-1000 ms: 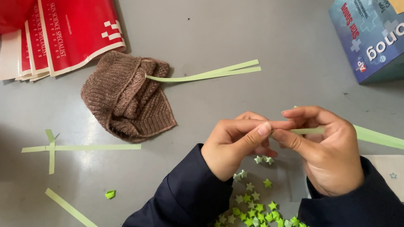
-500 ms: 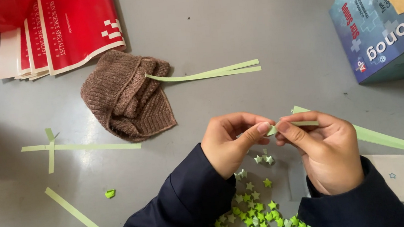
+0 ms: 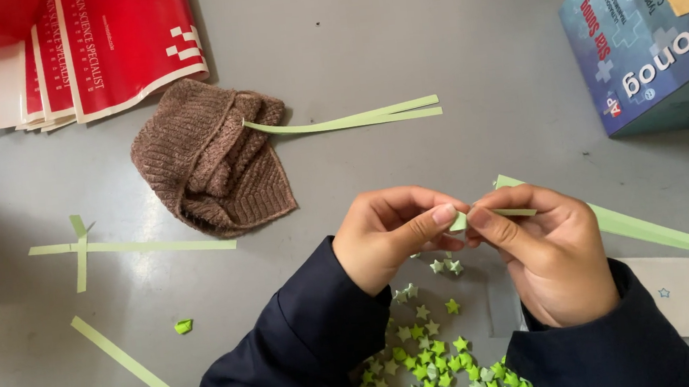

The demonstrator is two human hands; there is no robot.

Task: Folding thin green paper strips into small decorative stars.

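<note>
Green paper is what both hands are busy with: a long thin green paper strip [image 3: 621,227] is pinched at one end between them, above the near edge of the grey table [image 3: 396,34]. The left hand [image 3: 388,240] is curled almost shut, with its thumb and first finger pressing the small folded tip. The right hand [image 3: 552,257] is closed too, and it pinches the strip right beside that tip. From there the strip runs long and flat away to the right, toward the right edge of the table, so the right hand is nearer to its loose tail. Just under the hands lies a pile of tiny green paper stars [image 3: 434,359]. A brown knitted hat [image 3: 213,160] sits further back on the left, with more strips [image 3: 350,120] touching it.
</note>
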